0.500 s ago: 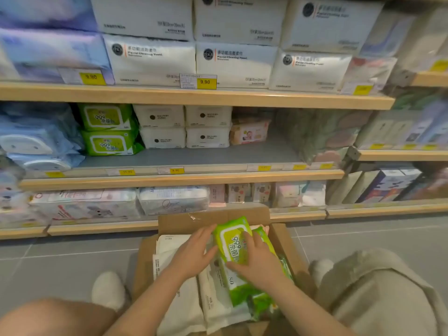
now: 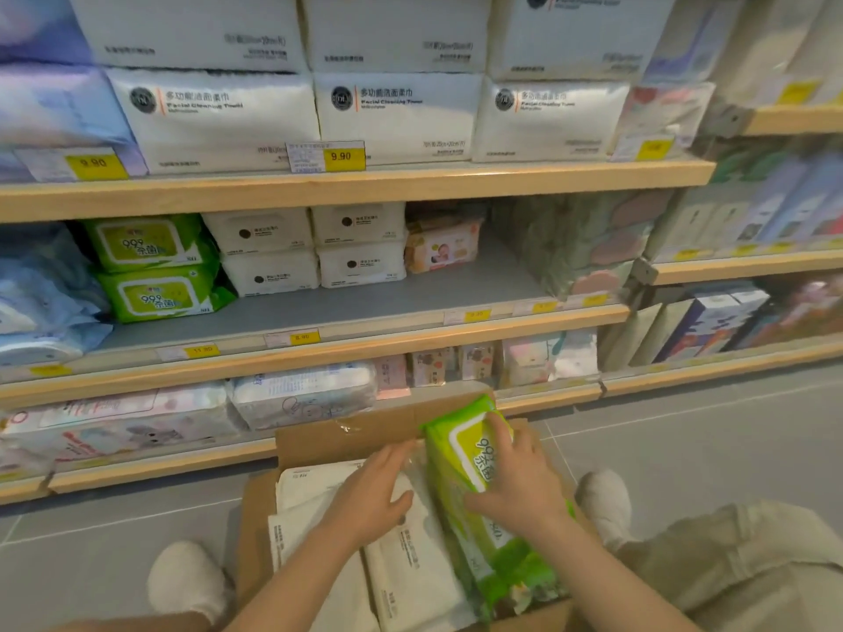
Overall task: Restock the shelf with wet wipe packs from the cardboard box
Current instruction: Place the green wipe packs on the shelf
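An open cardboard box (image 2: 319, 440) stands on the floor in front of the shelves, holding white wet wipe packs (image 2: 410, 563) and green ones. My right hand (image 2: 515, 485) grips a green wet wipe pack (image 2: 460, 453) that stands on edge at the right side of the box. My left hand (image 2: 369, 490) lies with straight fingers on the white packs beside it. Two matching green packs (image 2: 150, 266) are stacked at the left of the middle shelf (image 2: 410, 303), with white packs (image 2: 310, 248) beside them.
The middle shelf has bare grey surface in front and to the right of a small pink pack (image 2: 442, 246). Large white towel packs (image 2: 397, 116) fill the upper shelf. My feet (image 2: 187, 581) and knees flank the box on the grey tiled floor.
The green pack has tipped up and shifted right under my right hand. My left hand has come off it and settled on the white packs.
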Demonstrator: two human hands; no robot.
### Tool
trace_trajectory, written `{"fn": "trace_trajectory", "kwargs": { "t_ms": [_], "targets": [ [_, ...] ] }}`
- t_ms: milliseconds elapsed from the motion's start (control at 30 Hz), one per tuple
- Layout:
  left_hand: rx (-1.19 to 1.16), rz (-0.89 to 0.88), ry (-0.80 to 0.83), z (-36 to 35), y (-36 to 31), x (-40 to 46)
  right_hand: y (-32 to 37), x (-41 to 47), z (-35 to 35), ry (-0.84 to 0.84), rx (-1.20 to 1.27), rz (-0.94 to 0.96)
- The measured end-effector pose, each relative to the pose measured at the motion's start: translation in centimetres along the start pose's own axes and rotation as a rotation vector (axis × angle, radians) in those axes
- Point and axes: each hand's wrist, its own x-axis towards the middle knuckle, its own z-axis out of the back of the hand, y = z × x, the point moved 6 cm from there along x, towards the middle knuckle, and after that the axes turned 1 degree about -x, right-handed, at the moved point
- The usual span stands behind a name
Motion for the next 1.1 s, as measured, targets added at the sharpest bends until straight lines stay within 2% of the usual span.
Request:
{"fn": "trace_trajectory", "kwargs": {
  "t_ms": [200, 400, 500, 600, 733, 833, 933, 1100],
  "targets": [
    [0.288, -0.300, 0.182, -3.3, -5.0, 4.4, -7.8, -0.3, 5.0, -0.109, 0.000, -0.125],
    [0.694, -0.540, 0.435, -8.8, -7.1, 7.7, -12.6, -0.1, 5.2, -0.104, 0.000, -0.192],
    [0.871, -0.702, 0.463, -11.0, -7.3, 8.2, -13.8, 0.4, 4.2, -0.088, 0.010, -0.199],
    [0.884, -0.762, 0.482, -11.1, -7.8, 8.4, -14.3, 0.8, 3.5, -0.080, 0.000, -0.195],
    [0.913, -0.797, 0.459, -9.0, -8.9, 8.6, -14.5, 1.2, 4.0, -0.091, -0.030, -0.176],
    [0.931, -0.788, 0.292, -6.5, -8.6, 9.6, -13.7, 1.7, 5.2, -0.107, -0.053, -0.147],
    [0.887, -0.685, 0.111, -2.5, -7.5, 10.2, -11.8, 2.5, 6.8, -0.137, -0.080, -0.084],
    [0.855, -0.453, -0.027, 5.2, -3.4, 8.2, -5.8, 4.5, 8.7, -0.177, -0.135, 0.078]
  ]
}}
